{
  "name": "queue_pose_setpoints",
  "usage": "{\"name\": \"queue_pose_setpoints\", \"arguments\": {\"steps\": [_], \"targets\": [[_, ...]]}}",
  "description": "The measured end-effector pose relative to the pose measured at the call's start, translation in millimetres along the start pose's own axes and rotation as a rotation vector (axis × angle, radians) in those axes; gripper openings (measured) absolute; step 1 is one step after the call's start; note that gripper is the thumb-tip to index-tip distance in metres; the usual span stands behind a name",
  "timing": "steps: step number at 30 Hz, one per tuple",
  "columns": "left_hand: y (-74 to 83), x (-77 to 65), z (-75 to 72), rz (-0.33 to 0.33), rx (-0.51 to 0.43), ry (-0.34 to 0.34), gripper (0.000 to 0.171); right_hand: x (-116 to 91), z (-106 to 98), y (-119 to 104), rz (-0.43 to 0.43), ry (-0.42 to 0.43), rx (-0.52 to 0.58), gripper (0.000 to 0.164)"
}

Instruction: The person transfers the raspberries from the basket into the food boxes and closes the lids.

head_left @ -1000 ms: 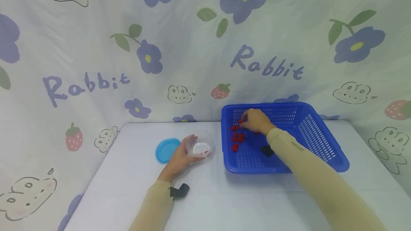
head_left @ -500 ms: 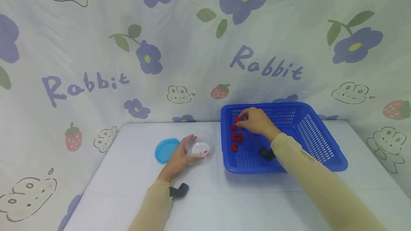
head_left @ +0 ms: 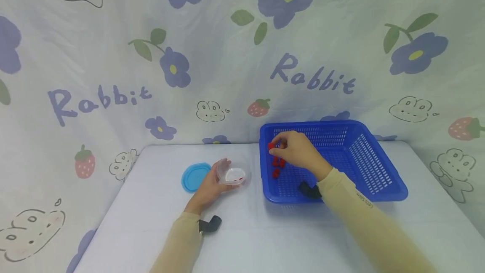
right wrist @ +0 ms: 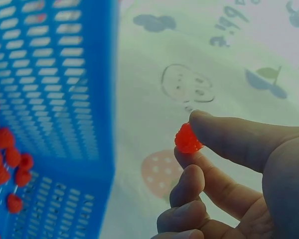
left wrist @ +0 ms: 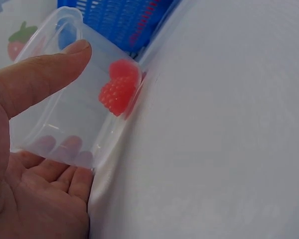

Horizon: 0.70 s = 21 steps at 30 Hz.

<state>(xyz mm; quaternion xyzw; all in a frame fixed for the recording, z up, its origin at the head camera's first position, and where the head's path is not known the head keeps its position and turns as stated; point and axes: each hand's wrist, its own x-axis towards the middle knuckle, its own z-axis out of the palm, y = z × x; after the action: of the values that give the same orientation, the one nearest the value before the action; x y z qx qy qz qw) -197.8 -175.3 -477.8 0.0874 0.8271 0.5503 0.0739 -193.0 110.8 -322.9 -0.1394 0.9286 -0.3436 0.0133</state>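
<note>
- The left hand (head_left: 209, 186) grips the clear cup (head_left: 233, 175), its thumb along one side and its fingers against the other.
- The cup is near the back edge of the table (head_left: 246, 239), between the lid and the basket, with its mouth up. It seems to stand on the table, though its base shows poorly.
- At least two red berries (left wrist: 119, 92) lie in the bottom of the cup, touching each other against the wall.
- The right hand (head_left: 299, 151) pinches one red berry (right wrist: 188, 139) between thumb and forefinger; its other fingers are curled in.
- That berry is held up near the left rim of the basket (head_left: 266, 182), toward its back left corner and well apart from the cup.
- More berries (head_left: 276, 173) lie on the basket floor, close together along its left edge, below the right hand.
- The slotted blue basket sits at the back of the table, toward the back right corner.
- The blue lid (head_left: 194, 178) lies near the back edge of the table, toward the back left corner; the left hand covers its right side.
- A dark wrist camera (head_left: 213, 224) juts from the cuff of the left sleeve (head_left: 182, 237); another (head_left: 308, 190) shows at the right sleeve (head_left: 352, 205), in front of the basket.
- Behind the table hangs a pale cloth (head_left: 223, 70) printed with purple flowers, strawberries, rabbits and "Rabbit".
</note>
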Motion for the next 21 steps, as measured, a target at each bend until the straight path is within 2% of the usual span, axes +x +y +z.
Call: {"name": "queue_pose_setpoints", "arguments": {"steps": [4, 13, 21], "targets": [[-0.7, 0.4, -0.7, 0.007, -0.004, 0.001, 0.096, -5.1, 6.5, -8.7, -0.014, 0.019, 0.030, 0.021], [1.4, 0.1, 0.2, -0.038, 0.032, 0.016, 0.093, -10.9, 28.2, -28.0, 0.010, 0.015, 0.113, 0.025], [1.1, 0.7, 1.4, -0.059, 0.044, 0.020, 0.092, -10.1, 53.9, -35.7, -0.012, 0.080, 0.132, 0.020]]}}
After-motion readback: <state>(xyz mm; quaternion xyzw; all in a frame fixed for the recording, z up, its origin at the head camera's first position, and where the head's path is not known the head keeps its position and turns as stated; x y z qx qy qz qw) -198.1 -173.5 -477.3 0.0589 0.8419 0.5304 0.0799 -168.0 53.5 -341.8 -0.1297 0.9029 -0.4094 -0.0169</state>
